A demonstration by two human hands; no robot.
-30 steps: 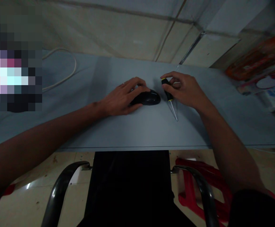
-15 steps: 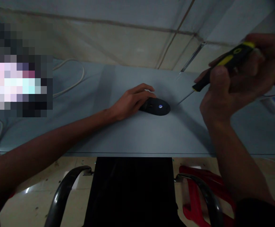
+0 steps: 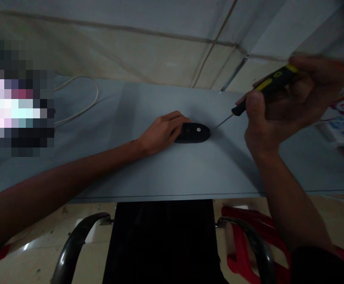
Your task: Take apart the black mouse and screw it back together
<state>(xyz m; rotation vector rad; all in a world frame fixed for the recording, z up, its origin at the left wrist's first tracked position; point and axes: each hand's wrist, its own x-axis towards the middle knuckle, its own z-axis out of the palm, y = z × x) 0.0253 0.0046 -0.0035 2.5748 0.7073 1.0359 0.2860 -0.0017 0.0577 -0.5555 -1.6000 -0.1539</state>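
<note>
A black, oval computer mouse [image 3: 191,136] with a small pale round spot lies on the grey table [image 3: 160,177]. My left hand [image 3: 167,132] grips its left end, fingers curled over the far side and partly hiding it. In my right hand [image 3: 274,102] is a screwdriver [image 3: 270,86] with a black and yellow handle, held slantwise above the table. Its thin metal shaft slopes down to the left, and the tip is at the right end of the mouse. Whether the tip sits in a screw is too small to tell.
A white cable [image 3: 96,92] curves across the table at the left, beside a blurred-out area. Tiled wall [image 3: 160,59] runs along the back. Packages [image 3: 341,128] lie at the far right. Below are black chair armrests [image 3: 68,248] and a red stool [image 3: 239,260].
My right hand has brought the screwdriver left and slightly down, so its tip has gone from beside the mouse to its right end. The left hand keeps its hold; the whole view has shifted slightly.
</note>
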